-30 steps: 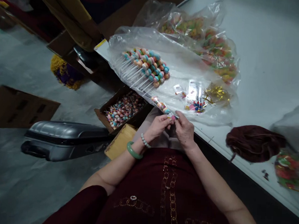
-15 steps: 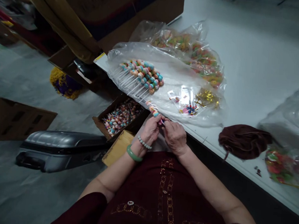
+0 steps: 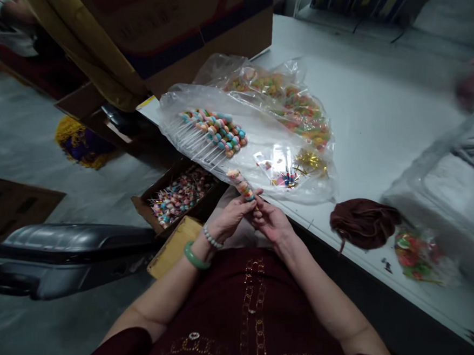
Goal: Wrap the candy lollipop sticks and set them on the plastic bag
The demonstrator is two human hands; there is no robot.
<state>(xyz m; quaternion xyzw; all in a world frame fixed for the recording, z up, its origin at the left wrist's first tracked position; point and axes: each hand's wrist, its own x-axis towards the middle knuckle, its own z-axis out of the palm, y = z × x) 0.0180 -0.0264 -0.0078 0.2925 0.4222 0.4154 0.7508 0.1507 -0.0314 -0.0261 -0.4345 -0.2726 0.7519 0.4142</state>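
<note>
A multicoloured candy skewer [image 3: 240, 184] in a clear wrapper slants up from between my two hands, over the table's near edge. My left hand [image 3: 231, 219], with a beaded bracelet and a green bangle at the wrist, is closed around its lower part. The curled fingers of my right hand [image 3: 272, 221] meet the lower end, where the stick is mostly hidden. Just beyond, a pile of similar candy skewers [image 3: 219, 131] lies on a clear plastic bag [image 3: 256, 130], white sticks pointing left. Small packets [image 3: 280, 164] and gold tinsel [image 3: 311, 161] are to their right.
An open carton of small wrapped sweets [image 3: 179, 198] stands below the table's edge, near a grey suitcase [image 3: 73, 252]. Bags of colourful candies [image 3: 299, 106] lie behind. A brown cloth [image 3: 361, 223] sits at right on the white table [image 3: 371, 122]. A large cardboard box [image 3: 166, 26] rises at back left.
My right hand has turned so its palm and fingers show more, still at the skewer's lower end. More of the skewer is visible. The view has shifted slightly to the right.
</note>
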